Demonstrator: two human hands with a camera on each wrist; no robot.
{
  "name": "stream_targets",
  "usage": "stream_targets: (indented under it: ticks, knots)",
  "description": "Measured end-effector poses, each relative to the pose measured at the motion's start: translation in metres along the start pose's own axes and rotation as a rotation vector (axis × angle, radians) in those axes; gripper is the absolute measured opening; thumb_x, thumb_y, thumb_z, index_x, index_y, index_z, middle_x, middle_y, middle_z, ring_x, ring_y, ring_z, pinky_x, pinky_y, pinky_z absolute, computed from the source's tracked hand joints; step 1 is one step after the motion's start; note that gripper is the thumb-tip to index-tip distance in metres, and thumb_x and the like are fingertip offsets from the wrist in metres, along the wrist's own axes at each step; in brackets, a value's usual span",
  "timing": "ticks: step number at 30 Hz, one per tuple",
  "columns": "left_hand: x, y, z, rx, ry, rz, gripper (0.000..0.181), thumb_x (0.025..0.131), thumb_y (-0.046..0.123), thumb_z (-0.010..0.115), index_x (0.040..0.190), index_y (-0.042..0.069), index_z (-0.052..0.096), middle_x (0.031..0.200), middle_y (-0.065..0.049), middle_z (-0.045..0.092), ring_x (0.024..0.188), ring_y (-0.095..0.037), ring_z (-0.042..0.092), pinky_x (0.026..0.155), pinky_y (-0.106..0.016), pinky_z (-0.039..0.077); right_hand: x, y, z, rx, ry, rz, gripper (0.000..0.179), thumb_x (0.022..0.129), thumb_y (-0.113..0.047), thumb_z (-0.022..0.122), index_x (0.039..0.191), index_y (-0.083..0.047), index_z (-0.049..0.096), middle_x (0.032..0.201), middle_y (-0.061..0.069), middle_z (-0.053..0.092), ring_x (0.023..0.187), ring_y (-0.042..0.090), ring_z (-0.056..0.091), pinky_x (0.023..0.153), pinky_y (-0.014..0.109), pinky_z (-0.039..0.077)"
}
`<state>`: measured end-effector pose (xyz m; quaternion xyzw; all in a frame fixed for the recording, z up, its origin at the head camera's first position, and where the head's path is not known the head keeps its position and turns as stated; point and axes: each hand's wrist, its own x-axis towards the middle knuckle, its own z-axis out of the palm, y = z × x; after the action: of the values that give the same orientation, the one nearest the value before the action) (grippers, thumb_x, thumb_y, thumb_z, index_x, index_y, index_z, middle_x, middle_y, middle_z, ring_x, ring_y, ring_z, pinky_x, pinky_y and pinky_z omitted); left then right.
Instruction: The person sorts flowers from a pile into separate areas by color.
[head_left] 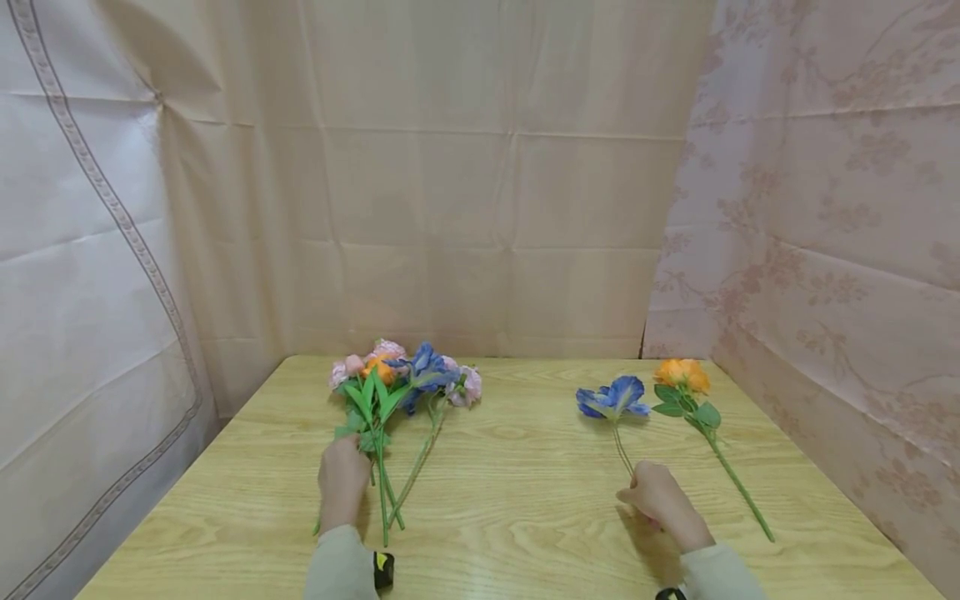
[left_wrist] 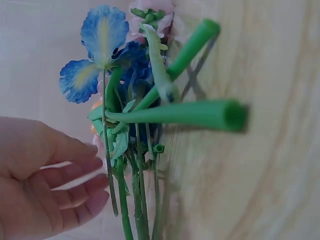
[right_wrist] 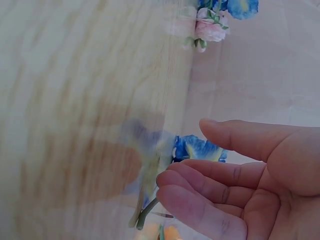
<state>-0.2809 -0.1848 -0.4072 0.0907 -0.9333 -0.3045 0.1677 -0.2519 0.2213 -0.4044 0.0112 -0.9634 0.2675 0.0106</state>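
On the left half of the table lies a bunch of artificial flowers: blue irises [head_left: 425, 367], pink blossoms [head_left: 467, 386], an orange flower [head_left: 380, 369] and green leaves [head_left: 365, 398]. Beside its crossed green stems [head_left: 381, 487] is my left hand [head_left: 345, 479]. In the left wrist view its loosely bent fingers [left_wrist: 85, 192] come right up to a thin iris stem [left_wrist: 107, 155], without wrapping round it. Toward the right, a single blue iris [head_left: 615, 400] lies with its stem running to my right hand [head_left: 662, 500]. In the right wrist view that hand's thumb stands apart from the extended fingers [right_wrist: 200, 200], which overlap the stem end [right_wrist: 146, 215].
An orange rose [head_left: 682, 377] with a long green stem [head_left: 738, 483] lies to the right of my right hand. Wood-grain tabletop [head_left: 517, 492] spans the space between the hands. Beige curtain [head_left: 480, 183] hangs behind, with patterned cloth [head_left: 847, 250] at the right.
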Motion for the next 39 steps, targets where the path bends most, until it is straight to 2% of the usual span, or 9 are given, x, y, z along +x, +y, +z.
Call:
stream_targets:
  ticks: [4, 9, 15, 20, 23, 25, 28, 32, 39]
  knots:
    - [0.005, 0.002, 0.002, 0.043, -0.054, 0.014, 0.022, 0.078, -0.010, 0.050, 0.095, -0.007, 0.062, 0.087, -0.022, 0.061, 0.071, -0.030, 0.057, 0.050, -0.036, 0.045, 0.000, 0.000, 0.001, 0.000, 0.010, -0.012, 0.035, 0.074, -0.006, 0.065, 0.046, -0.007, 0.045, 0.034, -0.007, 0.032, 0.028, 0.003, 0.031, 0.032, 0.017, 0.030]
    - [0.008, 0.002, 0.005, 0.094, -0.088, 0.013, 0.012, 0.078, -0.008, 0.052, 0.076, -0.002, 0.062, 0.066, -0.009, 0.056, 0.056, -0.020, 0.050, 0.045, -0.032, 0.041, 0.000, 0.000, 0.002, 0.004, 0.007, -0.018, 0.033, 0.074, -0.006, 0.066, 0.046, -0.004, 0.047, 0.033, -0.006, 0.032, 0.027, 0.003, 0.030, 0.031, 0.017, 0.030]
    - [0.006, 0.006, 0.005, 0.104, -0.061, 0.010, 0.024, 0.078, -0.006, 0.052, 0.058, 0.005, 0.054, 0.056, -0.004, 0.051, 0.051, -0.017, 0.047, 0.042, -0.030, 0.038, 0.001, 0.000, 0.002, 0.000, -0.011, 0.000, 0.032, 0.075, -0.007, 0.065, 0.048, -0.003, 0.049, 0.034, -0.006, 0.034, 0.028, 0.004, 0.033, 0.032, 0.018, 0.034]
    - [0.002, 0.007, 0.005, 0.075, -0.073, -0.019, 0.035, 0.079, -0.005, 0.053, 0.049, 0.008, 0.041, 0.048, 0.001, 0.039, 0.046, -0.013, 0.035, 0.040, -0.024, 0.028, 0.000, 0.000, 0.003, 0.012, -0.005, -0.007, 0.034, 0.075, -0.006, 0.065, 0.046, -0.003, 0.048, 0.033, -0.005, 0.034, 0.028, 0.004, 0.032, 0.032, 0.020, 0.035]
    - [0.000, 0.008, 0.006, 0.058, -0.058, -0.022, 0.028, 0.081, -0.003, 0.056, 0.054, 0.003, 0.053, 0.054, -0.004, 0.052, 0.048, -0.015, 0.043, 0.040, -0.026, 0.034, 0.000, 0.000, 0.004, 0.013, 0.000, -0.010, 0.033, 0.075, -0.005, 0.064, 0.046, -0.003, 0.048, 0.033, -0.005, 0.034, 0.028, 0.004, 0.033, 0.032, 0.021, 0.037]
    - [-0.001, 0.009, 0.005, 0.046, -0.041, -0.014, 0.017, 0.080, -0.003, 0.057, 0.065, -0.001, 0.063, 0.067, -0.012, 0.061, 0.055, -0.021, 0.053, 0.045, -0.031, 0.042, 0.000, 0.000, 0.004, 0.009, -0.002, -0.009, 0.032, 0.075, -0.006, 0.064, 0.047, -0.003, 0.049, 0.034, -0.005, 0.034, 0.028, 0.004, 0.033, 0.032, 0.021, 0.037]
    - [-0.004, 0.012, 0.002, 0.020, -0.024, 0.001, 0.009, 0.080, -0.003, 0.058, 0.079, -0.004, 0.066, 0.082, -0.020, 0.064, 0.068, -0.031, 0.060, 0.055, -0.039, 0.048, 0.000, 0.000, 0.004, 0.007, -0.010, -0.006, 0.032, 0.075, -0.006, 0.064, 0.047, -0.003, 0.050, 0.034, -0.005, 0.035, 0.029, 0.004, 0.033, 0.032, 0.020, 0.036]
    - [-0.006, 0.019, -0.006, -0.046, -0.008, 0.028, 0.006, 0.080, -0.004, 0.058, 0.082, -0.008, 0.062, 0.080, -0.020, 0.062, 0.072, -0.033, 0.059, 0.061, -0.041, 0.048, 0.000, -0.001, 0.004, 0.016, -0.008, -0.012, 0.032, 0.076, -0.006, 0.064, 0.047, -0.003, 0.050, 0.033, -0.006, 0.034, 0.028, 0.004, 0.032, 0.032, 0.019, 0.034]
    - [-0.009, 0.039, -0.020, -0.164, 0.024, 0.089, 0.005, 0.079, -0.003, 0.061, 0.082, -0.006, 0.061, 0.073, -0.011, 0.060, 0.066, -0.023, 0.056, 0.059, -0.035, 0.046, -0.002, -0.004, 0.004, 0.019, -0.015, -0.019, 0.029, 0.077, -0.006, 0.064, 0.050, -0.003, 0.053, 0.034, -0.005, 0.034, 0.029, 0.004, 0.033, 0.033, 0.020, 0.036]
